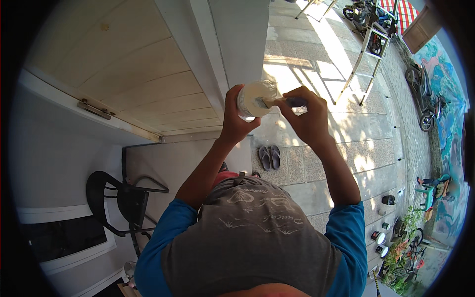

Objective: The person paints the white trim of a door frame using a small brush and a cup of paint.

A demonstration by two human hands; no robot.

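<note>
My left hand (236,118) is wrapped round a round, see-through plastic tub (242,105) with whitish, paint-like stuff inside. The tub tilts so that its mouth faces me. My right hand (309,118) grips a paintbrush (297,102) by its dark handle, from the tub's right side. The brush's tip end reaches into the tub's mouth; its bristles are hard to make out. Both hands are held out ahead of me at about the same height, close to the corner of a pale wall (240,39).
A white-framed panelled door (143,74) is at the left, above a black chair (131,200). Sandals (269,157) lie on the paving. A metal ladder (366,67), motorbikes (423,91), paint buckets (379,237), plants (396,257) and a seated person (440,188) are at the right.
</note>
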